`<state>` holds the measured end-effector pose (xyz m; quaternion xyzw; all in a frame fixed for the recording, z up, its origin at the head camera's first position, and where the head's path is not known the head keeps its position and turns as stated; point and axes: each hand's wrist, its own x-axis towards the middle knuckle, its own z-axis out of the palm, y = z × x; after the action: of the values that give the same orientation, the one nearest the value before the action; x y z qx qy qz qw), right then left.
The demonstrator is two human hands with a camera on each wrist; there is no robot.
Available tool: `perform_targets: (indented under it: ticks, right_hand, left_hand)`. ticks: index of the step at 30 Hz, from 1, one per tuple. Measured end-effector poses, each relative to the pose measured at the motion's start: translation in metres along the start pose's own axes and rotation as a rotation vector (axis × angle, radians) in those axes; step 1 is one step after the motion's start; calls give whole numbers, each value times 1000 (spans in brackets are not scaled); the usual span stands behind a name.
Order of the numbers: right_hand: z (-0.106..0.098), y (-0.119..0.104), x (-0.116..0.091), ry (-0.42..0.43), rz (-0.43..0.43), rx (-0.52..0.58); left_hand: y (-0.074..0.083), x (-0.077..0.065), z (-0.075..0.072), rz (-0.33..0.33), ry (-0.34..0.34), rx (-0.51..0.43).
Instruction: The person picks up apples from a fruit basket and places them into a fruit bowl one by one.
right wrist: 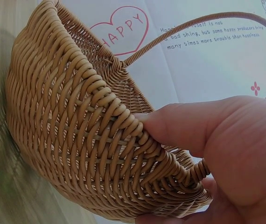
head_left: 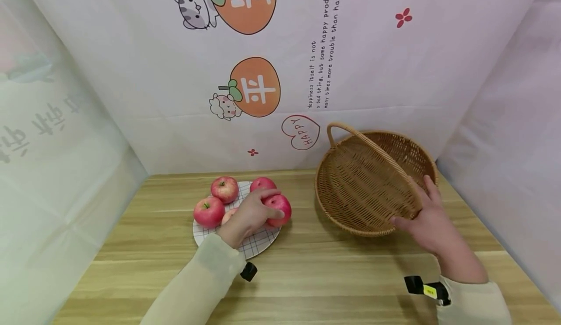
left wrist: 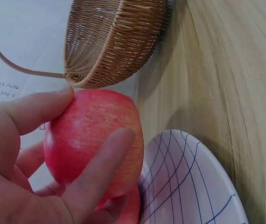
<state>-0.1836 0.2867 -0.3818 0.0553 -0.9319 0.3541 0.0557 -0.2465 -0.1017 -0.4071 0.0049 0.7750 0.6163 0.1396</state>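
My left hand [head_left: 252, 214] grips a red apple [left wrist: 95, 135] between thumb and fingers, over the right side of a round white plate [head_left: 263, 246] with blue grid lines. More apples lie on that plate: one apple [head_left: 225, 189] at the back, another apple [head_left: 209, 212] at the left, a red apple [head_left: 262, 183] just behind the held one, and a paler one partly hidden by my hand. To the right, my right hand [head_left: 431, 225] holds the rim of a brown wicker basket [right wrist: 77, 126] near the foot of its arched handle. No fruit shows inside the basket.
Everything stands on a wood-grain table [head_left: 315, 276]. A white printed cloth [head_left: 372, 62] rises behind the plate and basket, with white sheets at the left and right sides. The basket's handle [head_left: 377, 149] arches high over its opening.
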Motion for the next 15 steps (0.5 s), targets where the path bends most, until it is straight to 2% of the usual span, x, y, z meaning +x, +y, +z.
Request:
perform_targets:
  ticks: [3,8,10,15]
  right_hand:
    - [0,-1,0,3,-1,1]
    - [0,0,0,-11,4,-9]
    - [0,0,0,-17,7,-8]
    - [-1,0,0,-14,3,-9]
  left_hand:
    - [-1,-1,-2,4,27,57]
    - [-4,-6,-6,45,88,261]
    - [-6,-7,-7,58,108,313]
    - [-6,-11,-9,50,139,300]
